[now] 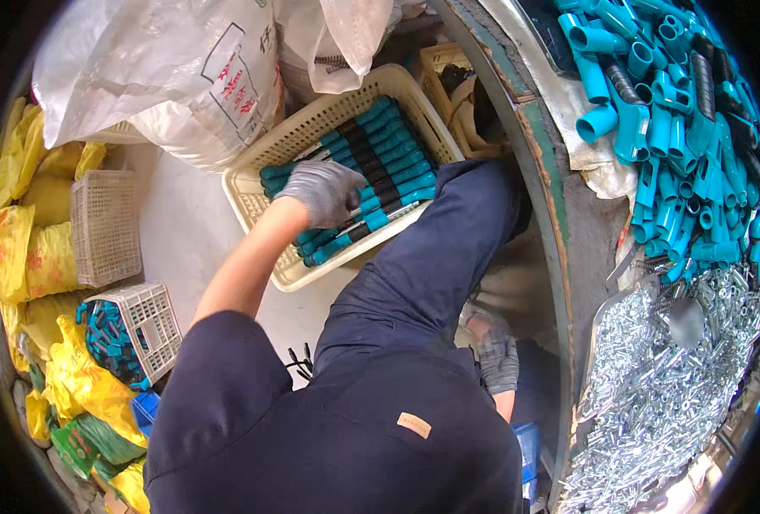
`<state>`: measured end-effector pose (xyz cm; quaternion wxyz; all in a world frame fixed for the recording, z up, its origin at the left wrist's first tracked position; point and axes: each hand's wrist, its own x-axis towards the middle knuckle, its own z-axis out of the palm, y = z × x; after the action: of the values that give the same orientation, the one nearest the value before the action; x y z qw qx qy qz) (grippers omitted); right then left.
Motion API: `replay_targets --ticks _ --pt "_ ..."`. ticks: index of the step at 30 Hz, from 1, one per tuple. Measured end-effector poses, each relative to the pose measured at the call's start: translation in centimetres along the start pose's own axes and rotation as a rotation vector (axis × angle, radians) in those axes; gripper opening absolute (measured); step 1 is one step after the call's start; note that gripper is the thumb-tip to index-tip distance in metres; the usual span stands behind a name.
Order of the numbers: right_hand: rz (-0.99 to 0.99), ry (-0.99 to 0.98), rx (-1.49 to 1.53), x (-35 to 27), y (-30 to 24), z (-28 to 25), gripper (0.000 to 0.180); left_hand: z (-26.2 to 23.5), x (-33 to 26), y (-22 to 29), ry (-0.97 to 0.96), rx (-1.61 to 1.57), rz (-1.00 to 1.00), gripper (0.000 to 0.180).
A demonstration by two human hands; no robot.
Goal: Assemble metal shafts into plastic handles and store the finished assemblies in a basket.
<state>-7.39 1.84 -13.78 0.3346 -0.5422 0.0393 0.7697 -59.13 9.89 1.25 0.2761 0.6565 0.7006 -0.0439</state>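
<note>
My left hand [320,190], in a grey glove, is over a cream perforated crate [251,244]. Its fingers are curled against the teal-and-black rod-like handles [384,163] laid side by side there; whatever they grip is hidden beneath them. Below that hand, a handle with a silvery strip [363,227] lies along the near side of the row. My right hand [498,360], also gloved, is low beside my right thigh, under the bench edge. Shadow and blur hide how its fingers are set and whether they hold anything.
A curved bench edge [551,214] runs down my right, with heaped teal tubular parts [671,128] and small silvery metal pieces [671,385] on it. White sacks [217,77] stand behind the crate. Leftward are yellow bags [80,377], a basket [106,227] and a tipped basket [153,325] of teal parts.
</note>
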Motion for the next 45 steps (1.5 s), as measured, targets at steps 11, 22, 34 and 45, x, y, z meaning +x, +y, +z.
replay_targets --ticks 11,22,34,45 --pt "0.018 0.188 -0.033 -1.0 -0.1 -0.7 0.040 31.5 -0.7 -18.3 0.153 -1.070 -0.101 0.039" --pt "-0.074 -0.046 -0.661 -6.2 -3.0 10.1 0.035 37.7 -3.0 -22.9 -0.101 0.037 -0.391 0.052" --pt "-1.189 1.088 -1.240 -24.5 -23.2 12.4 0.032 1.1 5.5 17.0 1.134 -0.641 0.401 0.046" --pt "-0.961 1.161 -1.568 -19.7 -29.6 13.3 0.044 -1.1 1.6 33.7 0.712 -0.646 1.049 0.034"
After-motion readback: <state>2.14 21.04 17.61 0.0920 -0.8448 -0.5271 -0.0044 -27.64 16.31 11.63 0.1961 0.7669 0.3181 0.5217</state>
